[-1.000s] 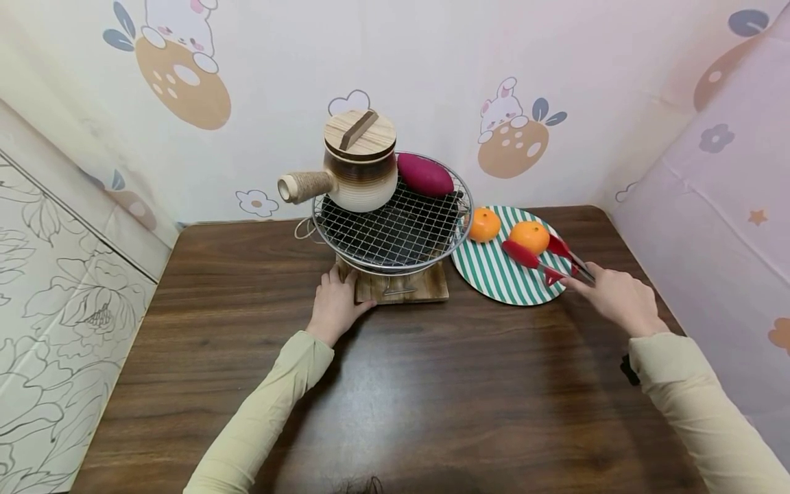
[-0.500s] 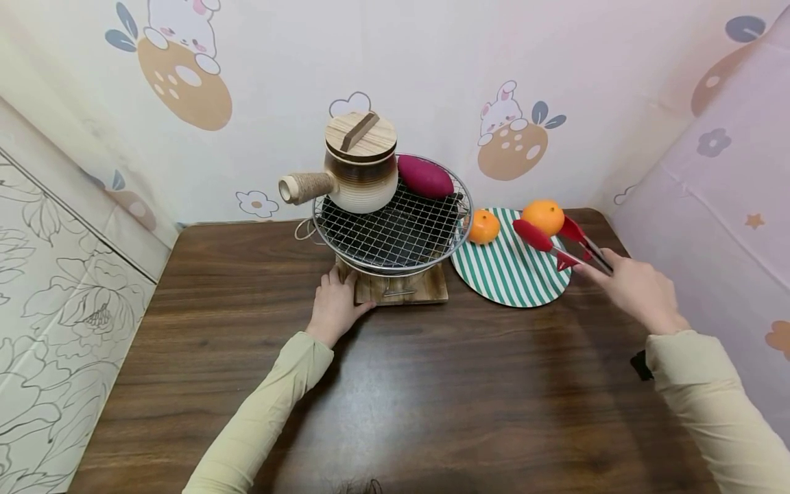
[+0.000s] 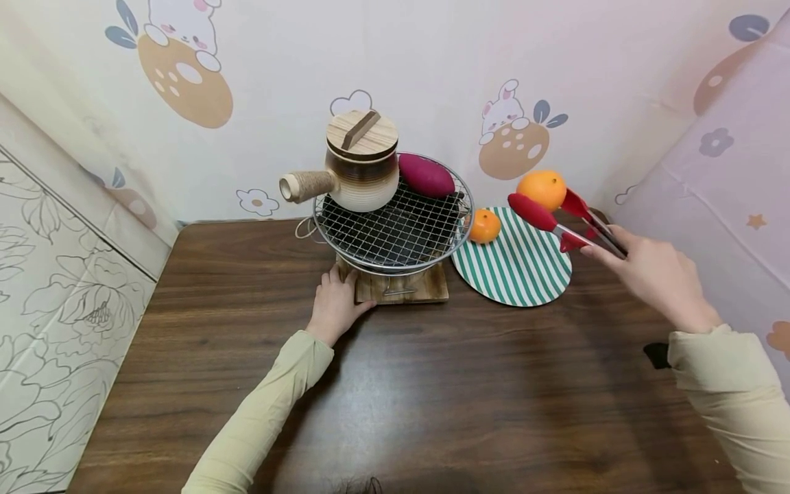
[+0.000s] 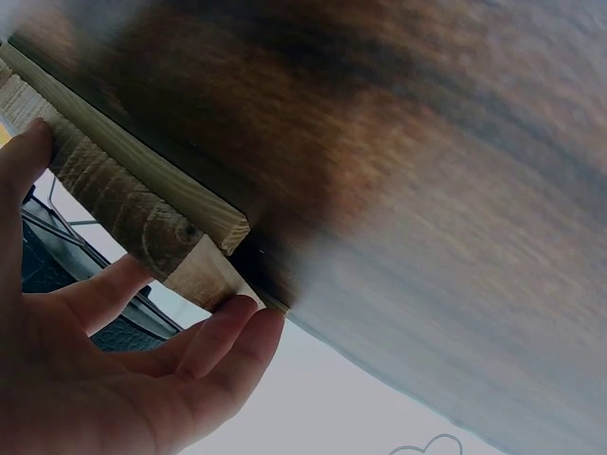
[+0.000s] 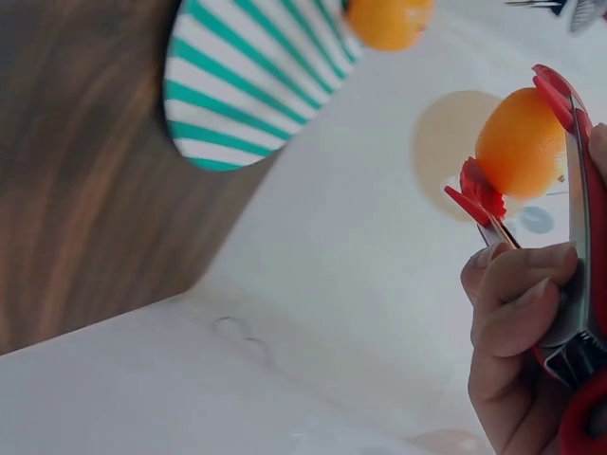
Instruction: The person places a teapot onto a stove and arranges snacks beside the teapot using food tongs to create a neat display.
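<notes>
My right hand (image 3: 657, 278) grips red-tipped metal tongs (image 3: 532, 211), whose jaws pinch an orange (image 3: 542, 190) above the green-and-white striped plate (image 3: 517, 274). In the right wrist view, the same orange (image 5: 522, 144) sits between the red tips, and my fingers are curled round the tongs' arms. My left hand (image 3: 333, 305) holds the left edge of a wooden base (image 3: 410, 287) under the round grill, thumb at its front. The left wrist view shows the thumb and fingertips against the wooden base's edge (image 4: 128, 204). A second orange (image 3: 484, 226) lies on the plate's left side.
On the wire grill (image 3: 401, 233) stand a side-handled pot (image 3: 361, 182) with a wooden lid and a purple sweet potato (image 3: 426, 175). The grill's rim overhangs the plate's left edge. A patterned wall (image 3: 432, 68) rises behind the brown table (image 3: 432, 398).
The tongs have lifted the orange off the plate and upward. My right hand has moved up and to the right. My left hand stays where it was.
</notes>
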